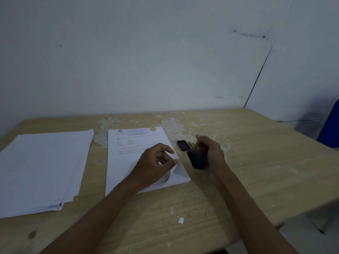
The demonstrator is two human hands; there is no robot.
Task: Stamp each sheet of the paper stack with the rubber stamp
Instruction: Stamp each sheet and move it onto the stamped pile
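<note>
1. The right hand (211,153) is curled around one black stamp (198,159), which is held just above the worktop (256,171), right of the printed stack and apart from it.
2. The left hand (156,162) rests on the printed stack (128,162); its thumb and fingers are pinched on the lower right corner of the top sheet (139,143), which is lifted slightly so that a fold and the sheets beneath are seen.
3. Two stacks of paper are counted on the worktop. The printed stack lies in the middle, its top sheet bearing a letterhead with two logos and lines of text too blurred to be read.
4. The second stack, the blank stack (45,167), lies well to the left, face blank, its sheets fanned unevenly at the near edge.
5. One small black cap (184,145) lies flat on the worktop just beyond the stamp, between the printed stack and the right hand.
6. One small white scrap (181,220) lies near the front edge of the worktop.
7. White flaked patches are seen on the far part of the worktop by the wall (165,61).
8. One blue chair (330,129) is partly seen at the right edge.
</note>
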